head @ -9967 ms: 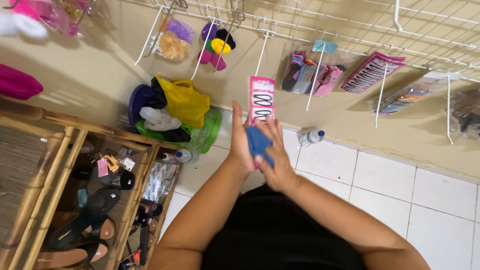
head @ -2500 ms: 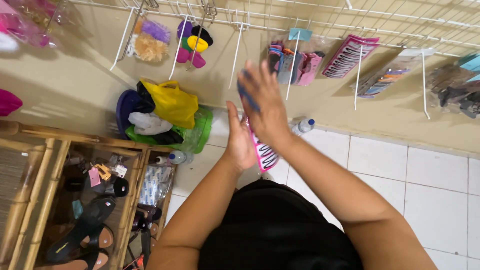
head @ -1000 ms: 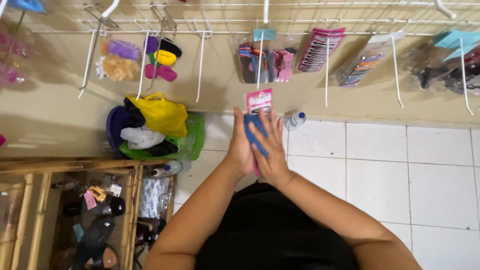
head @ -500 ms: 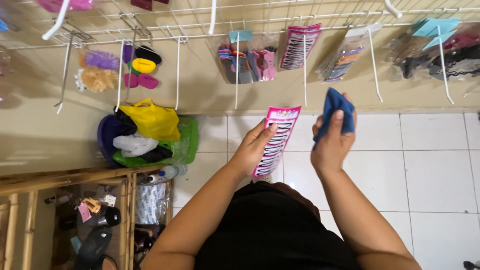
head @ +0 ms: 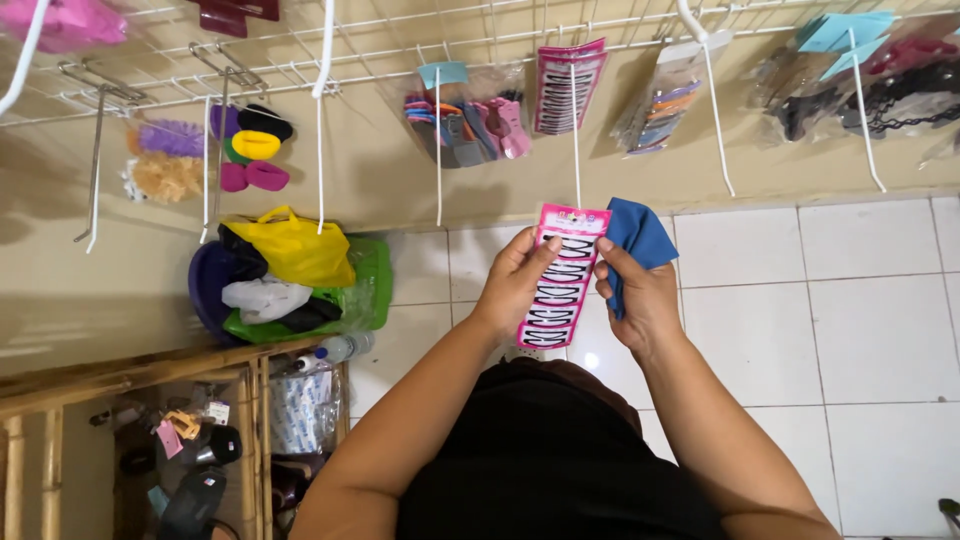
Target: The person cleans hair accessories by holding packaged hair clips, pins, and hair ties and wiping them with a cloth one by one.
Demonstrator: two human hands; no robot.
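Two hands up | left hand (head: 515,285) grips the pink clip card (head: 560,290) | right hand (head: 635,300) pinches the blue cloth (head: 638,235) beside it | we should hold the card flat and wipe gently.

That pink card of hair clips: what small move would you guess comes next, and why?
Probably lifting the pink card of hair clips onto the bare white hook above: the left hand holds it just below, while the right hand only bunches the blue cloth.
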